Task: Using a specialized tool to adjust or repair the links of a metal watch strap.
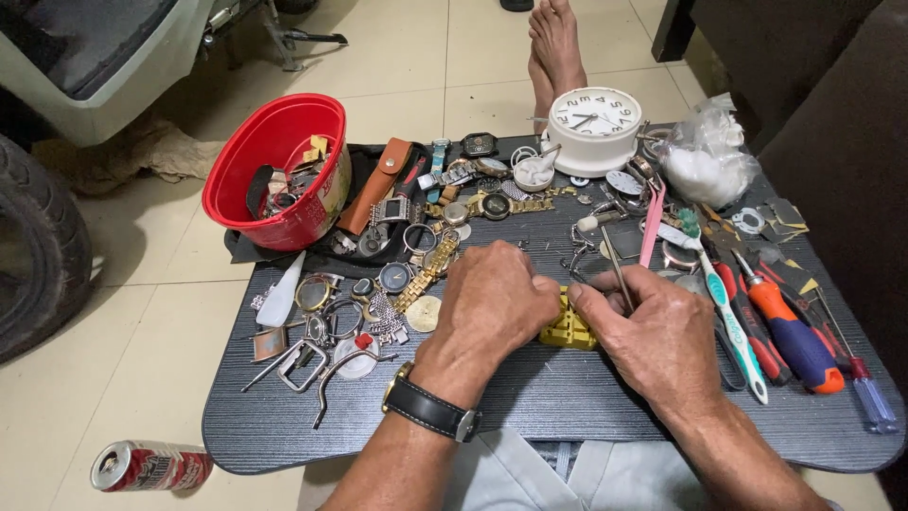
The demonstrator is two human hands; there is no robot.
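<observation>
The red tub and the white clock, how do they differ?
The red tub is an open container, tilted, with watch parts inside; the white clock is closed, its dial facing up. The tub sits at the table's left back corner and looks bigger; the clock stands at the back, right of centre. Both are round and beyond the hands.
</observation>
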